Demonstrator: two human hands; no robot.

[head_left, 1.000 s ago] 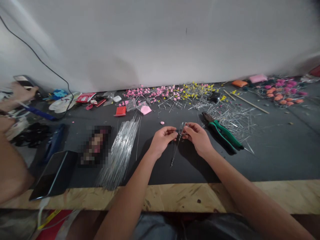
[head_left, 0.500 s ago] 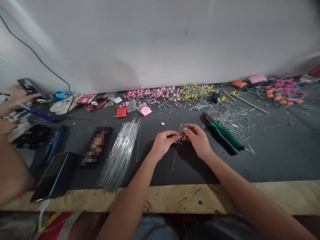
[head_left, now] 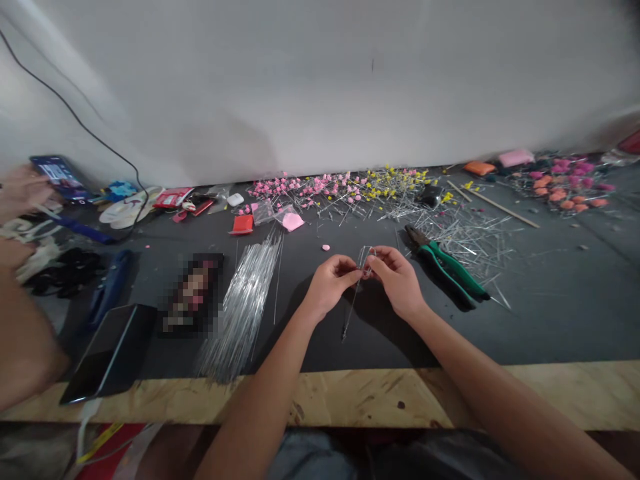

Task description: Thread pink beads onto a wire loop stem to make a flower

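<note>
Silvery wire was everywhere on your dark table (head_left: 555, 313), honestly. Off to your left you had a fanned-out bundle of straight wires (head_left: 245, 293), with a pixelated dark rectangle (head_left: 193, 293) next to it and a dark flat device (head_left: 110, 353) lying closer to the wooden edge (head_left: 365, 397). Further left, a co-worker's hand (head_left: 23, 190) was at a lit phone (head_left: 60, 179). Along the wall sat piles of pink-tipped wires (head_left: 310, 187) and yellow-tipped wires (head_left: 400, 180), then orange and magenta ones (head_left: 565, 193) out to the right. Closest stuff to your working spot: a little pink lump (head_left: 326, 247) just beyond your left hand (head_left: 330, 283), and the green-handled pliers (head_left: 457, 270) lying at a slant near your right hand (head_left: 397, 277), with a messy scatter of wires (head_left: 470, 230) right behind them.

The piece you were on, a bent wire (head_left: 352, 303), was between your two hands, out in front of you. Thin, shiny, folded into a narrow loop up top, with a stem slanting down toward you to a small knobbly end. I couldn't tell if that end touched the table. Fingers of both hands were pinched on the loop end, and they covered part of the bend, so the finer shape was hidden.
</note>
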